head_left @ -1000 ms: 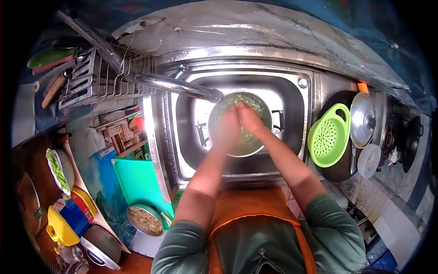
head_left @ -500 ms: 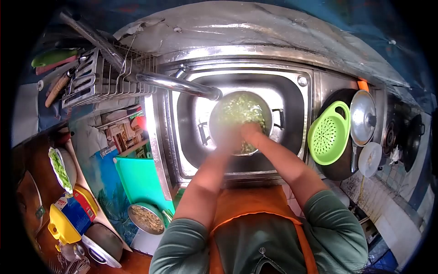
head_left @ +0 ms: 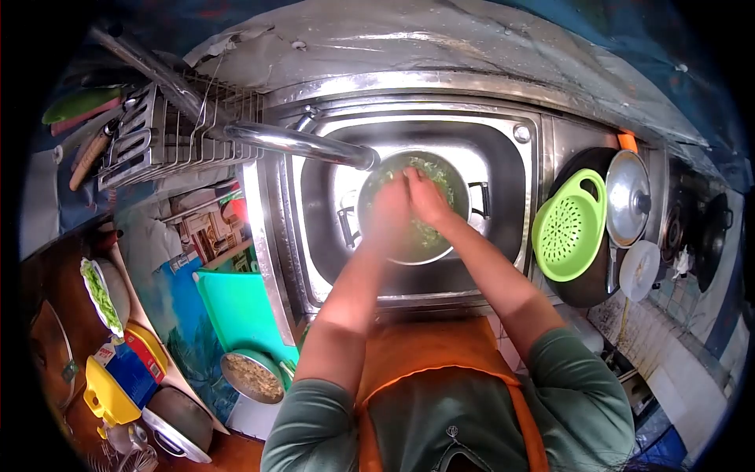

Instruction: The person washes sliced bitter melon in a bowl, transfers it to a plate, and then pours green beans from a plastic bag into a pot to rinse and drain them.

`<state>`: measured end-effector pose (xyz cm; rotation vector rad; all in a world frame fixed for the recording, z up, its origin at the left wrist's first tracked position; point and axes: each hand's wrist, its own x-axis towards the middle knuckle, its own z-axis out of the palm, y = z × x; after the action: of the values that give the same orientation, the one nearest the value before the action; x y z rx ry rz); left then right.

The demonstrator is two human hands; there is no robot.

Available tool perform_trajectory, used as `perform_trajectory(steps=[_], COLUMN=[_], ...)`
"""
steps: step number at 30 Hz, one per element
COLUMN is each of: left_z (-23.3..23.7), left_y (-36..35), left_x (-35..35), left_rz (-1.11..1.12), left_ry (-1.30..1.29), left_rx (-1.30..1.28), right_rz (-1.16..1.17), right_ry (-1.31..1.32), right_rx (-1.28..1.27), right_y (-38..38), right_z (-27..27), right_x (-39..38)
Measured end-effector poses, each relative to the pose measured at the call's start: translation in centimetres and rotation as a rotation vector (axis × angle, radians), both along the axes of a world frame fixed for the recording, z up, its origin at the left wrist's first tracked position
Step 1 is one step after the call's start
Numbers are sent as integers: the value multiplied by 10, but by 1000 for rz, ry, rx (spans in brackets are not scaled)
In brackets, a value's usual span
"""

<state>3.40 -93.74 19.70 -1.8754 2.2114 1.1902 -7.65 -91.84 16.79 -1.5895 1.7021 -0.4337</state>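
Note:
A metal pot with two dark side handles stands in the steel sink. Small chopped green pieces float in the cloudy water inside it. My left hand is over the left part of the pot, smeared, so its fingers do not show clearly. Beside it, near the middle of the pot, my right hand has its fingers curled and pressed together; what lies in them is hidden. The two hands meet or nearly meet at the fingertips. The faucet reaches over the pot's upper left rim.
Right of the sink lie a green colander and a pot lid. A wire dish rack stands at the upper left. Below it are a green cutting board, a pan of food and a yellow container.
My right hand has moved up and toward the left hand, from the pot's lower right to its middle. My left hand, blurred in both frames, has also shifted upward. The pot has stayed put.

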Motion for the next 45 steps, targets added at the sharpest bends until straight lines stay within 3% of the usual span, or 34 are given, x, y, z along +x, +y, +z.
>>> perform_trajectory(steps=[2,3,5,7,10,11,14,17,20,23,26,29,32,33,36,37,40,42,45], left_z=[-22,-43,-36,-34,-76,-74,-46,-125,-73,-43,-15,11,-30,-30,-23,-33,-58,-132,-118], left_y=[-3,-11,-9,-1,36,50,59,88,66,56,33,2,-6,-9,5,13,58,92,86], left_x=[4,8,10,7,13,16,10,30,19,18,9,-1,6,9,12,11,19,32,29], left_rz=[-54,-166,-327,-508,-459,-543,-707,-393,-577,-322,-62,-25,-187,-249,-514,-530,-491,-412,-510], left_ry=[-3,-108,-261,-481,-524,-580,-595,-200,-330,-229,-104,-84,-148,-210,-462,-529,-511,-385,-284], left_rx=[-307,-154,-62,70,195,85,279,265,280,84,30,67,-240,-63,32,159,99,89,145], right_rz=[23,111,282,344,406,422,555,536,590,354,54,78,193,233,368,394,503,620,629], right_ry=[46,198,498,555,595,602,606,432,321,177,13,134,364,501,613,618,600,535,414], right_rx=[-327,-231,-30,136,326,375,435,538,544,593,277,61,-206,-172,108,189,378,453,375], right_y=[-10,-12,-14,-5,17,25,63,57,46,26,21,3,-8,-5,6,11,29,45,55], right_z=[-8,-11,-11,-15,-10,-9,-76,-37,-25,-19,-18,1,-7,-21,-31,-28,-17,-21,-26], right_x=[0,-1,-1,1,4,5,7,1,-8,-13,-12,-1,-1,-2,-8,-7,-4,-4,-4])
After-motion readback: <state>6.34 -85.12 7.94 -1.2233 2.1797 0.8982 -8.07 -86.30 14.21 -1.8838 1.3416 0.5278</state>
